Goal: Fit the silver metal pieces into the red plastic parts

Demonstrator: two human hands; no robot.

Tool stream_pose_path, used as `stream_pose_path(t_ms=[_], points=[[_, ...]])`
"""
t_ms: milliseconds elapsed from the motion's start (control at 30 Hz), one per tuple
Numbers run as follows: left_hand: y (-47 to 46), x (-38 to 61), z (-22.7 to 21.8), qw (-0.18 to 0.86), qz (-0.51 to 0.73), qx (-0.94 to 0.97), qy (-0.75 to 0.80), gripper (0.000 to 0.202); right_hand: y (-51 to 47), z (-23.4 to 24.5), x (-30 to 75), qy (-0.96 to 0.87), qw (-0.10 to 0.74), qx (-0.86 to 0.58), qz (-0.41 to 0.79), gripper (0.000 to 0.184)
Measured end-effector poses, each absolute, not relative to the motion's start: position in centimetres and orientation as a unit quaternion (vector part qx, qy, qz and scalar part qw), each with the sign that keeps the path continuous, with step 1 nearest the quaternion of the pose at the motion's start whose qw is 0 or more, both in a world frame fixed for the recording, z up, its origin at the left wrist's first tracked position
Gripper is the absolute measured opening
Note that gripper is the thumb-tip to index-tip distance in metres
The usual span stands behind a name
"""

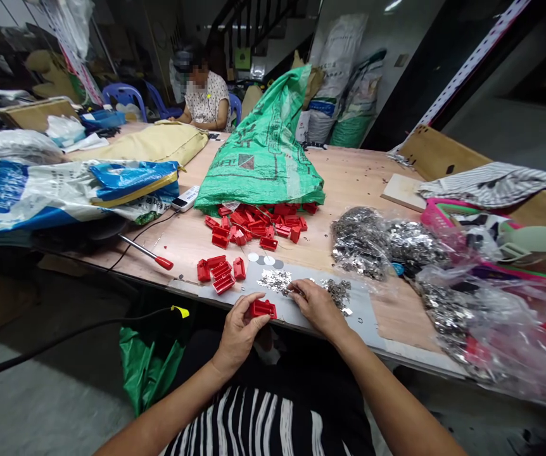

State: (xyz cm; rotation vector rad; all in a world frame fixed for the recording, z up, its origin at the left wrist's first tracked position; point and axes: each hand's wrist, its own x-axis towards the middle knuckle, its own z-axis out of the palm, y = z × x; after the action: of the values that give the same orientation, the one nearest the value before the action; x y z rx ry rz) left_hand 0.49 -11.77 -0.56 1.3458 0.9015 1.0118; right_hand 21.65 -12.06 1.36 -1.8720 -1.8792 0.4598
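Near the table's front edge, my left hand (pixel 242 332) grips a small red plastic housing (pixel 264 309) between thumb and fingers, its hollow side facing up. My right hand (pixel 319 308) is closed in a pinch at the right edge of a pile of small shiny metal plates (pixel 273 280). Whatever sits between its fingertips is too small to make out. Just beyond that hand lies a second pile of darker small metal parts (pixel 338 292). Several red housings (pixel 220 273) are grouped to the left, and a bigger heap of them (pixel 254 223) lies farther back.
A green woven sack (pixel 263 158) stands behind the red heap. Clear bags of metal parts (pixel 363 240) and a pink basket (pixel 444 218) crowd the right. At left are a red-handled lever (pixel 161 261) and blue-white sacks (pixel 64 190). Another person (pixel 209 101) sits across the table.
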Motion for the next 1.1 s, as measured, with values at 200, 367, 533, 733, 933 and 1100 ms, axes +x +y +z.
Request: stream_pose_path(t_ms=[200, 367, 533, 733, 933, 1100], points=[[-11.7, 0.3, -0.8, 0.582, 0.426, 0.577, 0.383, 0.041, -11.6, 0.9, 21.6, -0.702, 0.180, -0.673, 0.150, 0.007], [-11.6, 0.4, -0.4, 0.548, 0.429, 0.607, 0.384, 0.038, -11.6, 1.1, 21.4, -0.704, 0.189, -0.668, 0.150, 0.009], [-11.7, 0.3, -0.5, 0.537, 0.426, 0.620, 0.382, 0.037, -11.3, 1.2, 21.2, -0.707, 0.173, -0.669, 0.150, 0.011], [-11.7, 0.1, -0.8, 0.545, 0.430, 0.609, 0.385, 0.038, -11.0, 1.6, 21.1, -0.707, 0.168, -0.670, 0.150, 0.007], [-11.6, 0.2, -0.9, 0.535, 0.433, 0.615, 0.384, 0.037, -10.8, 1.8, 20.3, -0.705, 0.167, -0.673, 0.150, 0.005], [-11.7, 0.2, -0.8, 0.535, 0.442, 0.609, 0.384, 0.037, -10.7, 1.8, 20.4, -0.708, 0.189, -0.661, 0.162, 0.004]])
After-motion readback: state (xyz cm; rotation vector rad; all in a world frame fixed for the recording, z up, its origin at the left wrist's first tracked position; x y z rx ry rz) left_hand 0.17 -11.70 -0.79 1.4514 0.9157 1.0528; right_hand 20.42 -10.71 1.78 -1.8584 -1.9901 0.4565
